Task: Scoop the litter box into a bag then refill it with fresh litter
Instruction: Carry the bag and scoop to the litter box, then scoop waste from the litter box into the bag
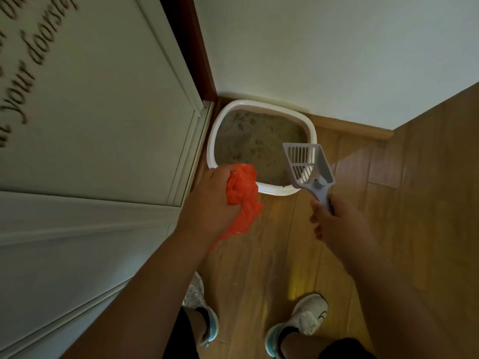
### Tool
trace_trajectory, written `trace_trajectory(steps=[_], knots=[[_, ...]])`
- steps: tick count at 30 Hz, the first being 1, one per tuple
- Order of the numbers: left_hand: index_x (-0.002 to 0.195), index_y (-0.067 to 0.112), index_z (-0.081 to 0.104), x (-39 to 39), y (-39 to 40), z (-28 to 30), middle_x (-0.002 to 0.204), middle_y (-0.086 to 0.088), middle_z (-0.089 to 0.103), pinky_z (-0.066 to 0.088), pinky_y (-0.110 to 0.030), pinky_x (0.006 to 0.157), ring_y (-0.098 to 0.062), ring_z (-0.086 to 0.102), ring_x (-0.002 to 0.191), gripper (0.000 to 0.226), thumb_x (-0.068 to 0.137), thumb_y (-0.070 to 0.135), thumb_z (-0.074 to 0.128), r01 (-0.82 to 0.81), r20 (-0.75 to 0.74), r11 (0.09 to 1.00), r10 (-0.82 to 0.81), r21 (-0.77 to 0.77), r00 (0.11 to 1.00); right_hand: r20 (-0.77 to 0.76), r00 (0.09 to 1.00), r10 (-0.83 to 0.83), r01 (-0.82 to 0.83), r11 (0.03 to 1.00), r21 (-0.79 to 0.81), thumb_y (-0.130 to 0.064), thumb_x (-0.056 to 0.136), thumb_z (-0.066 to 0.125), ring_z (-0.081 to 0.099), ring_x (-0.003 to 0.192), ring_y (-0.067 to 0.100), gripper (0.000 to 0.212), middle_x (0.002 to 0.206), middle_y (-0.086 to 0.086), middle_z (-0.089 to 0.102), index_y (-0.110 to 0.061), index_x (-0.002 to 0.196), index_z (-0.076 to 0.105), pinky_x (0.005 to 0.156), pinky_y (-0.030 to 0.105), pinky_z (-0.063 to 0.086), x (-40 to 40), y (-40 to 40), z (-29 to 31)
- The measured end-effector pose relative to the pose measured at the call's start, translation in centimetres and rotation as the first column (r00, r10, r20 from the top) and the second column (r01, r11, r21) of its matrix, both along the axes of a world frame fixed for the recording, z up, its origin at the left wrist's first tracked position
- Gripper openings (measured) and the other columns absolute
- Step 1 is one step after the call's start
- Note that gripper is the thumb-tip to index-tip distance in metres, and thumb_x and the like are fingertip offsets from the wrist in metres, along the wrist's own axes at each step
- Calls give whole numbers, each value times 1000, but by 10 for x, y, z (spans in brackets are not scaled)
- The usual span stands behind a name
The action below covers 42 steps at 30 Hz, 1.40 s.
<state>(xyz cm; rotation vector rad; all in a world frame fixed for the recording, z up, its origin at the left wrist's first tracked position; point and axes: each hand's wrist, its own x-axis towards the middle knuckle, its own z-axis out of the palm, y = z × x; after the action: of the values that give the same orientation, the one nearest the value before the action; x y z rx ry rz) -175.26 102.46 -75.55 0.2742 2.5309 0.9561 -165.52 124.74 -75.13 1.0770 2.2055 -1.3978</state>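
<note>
Two hands up over the wood floor (427,177). Left hand (207,200) clenched round a crumpled orange bag (242,193), at the near rim of the white litter box (261,189). Box sits in the corner w/ grey litter (256,141) inside. Right hand (337,226) grips grey slotted scoop (307,164) by its handle, head above box's near-right edge.

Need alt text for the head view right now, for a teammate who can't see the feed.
Seen from above, a standing person's left hand grips a crumpled orange bag and the right hand holds a grey slotted scoop, empty, above a white litter box of clumpy litter in a corner on a wooden floor.
</note>
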Motion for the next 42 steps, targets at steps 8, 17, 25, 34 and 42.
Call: trace_trajectory(steps=[8, 17, 25, 34, 42], knots=[[117, 29, 57, -25, 8, -124, 110, 11, 57, 55, -34, 81, -4, 59, 94, 35, 85, 24, 70, 92, -93, 996, -92, -4, 991, -26, 1000, -3, 2, 1000, -19, -30, 103, 54, 70, 78, 22, 12, 94, 0, 71, -23, 110, 61, 67, 37, 60, -12, 12, -124], [115, 31, 53, -52, 48, -212, 107, 9, 53, 36, -15, 67, -5, 54, 89, 36, 83, 24, 69, 213, -231, 977, -211, -15, 950, -104, 989, 106, -99, 993, 67, -31, 104, 53, 70, 84, 17, 18, 97, 0, 71, -22, 117, 60, 58, 28, 55, -47, 44, -218], [118, 32, 51, -51, 73, -205, 114, 6, 54, 44, -34, 79, -14, 55, 101, 42, 83, 27, 73, 227, -244, 973, -211, 40, 946, -229, 972, 59, -44, 996, 72, -30, 104, 54, 71, 85, 15, 22, 96, -5, 71, -21, 122, 62, 58, 26, 57, -59, 49, -195], [127, 33, 46, -46, 80, -199, 116, 11, 51, 34, -13, 70, -2, 51, 94, 53, 83, 26, 75, 234, -288, 966, -194, 110, 938, -386, 919, 75, -29, 992, 124, -37, 102, 56, 70, 84, 7, 22, 98, -5, 71, -24, 118, 64, 73, 38, 64, -63, 46, -185], [127, 49, 28, -34, 81, -191, 130, 5, 42, 48, -55, 99, -24, 47, 122, 82, 58, 61, 71, 196, -207, 978, -177, 70, 962, -395, 919, -22, -60, 979, -194, -40, 103, 51, 70, 97, 20, 20, 108, 0, 70, -27, 116, 59, 74, 39, 63, -65, 33, -186]])
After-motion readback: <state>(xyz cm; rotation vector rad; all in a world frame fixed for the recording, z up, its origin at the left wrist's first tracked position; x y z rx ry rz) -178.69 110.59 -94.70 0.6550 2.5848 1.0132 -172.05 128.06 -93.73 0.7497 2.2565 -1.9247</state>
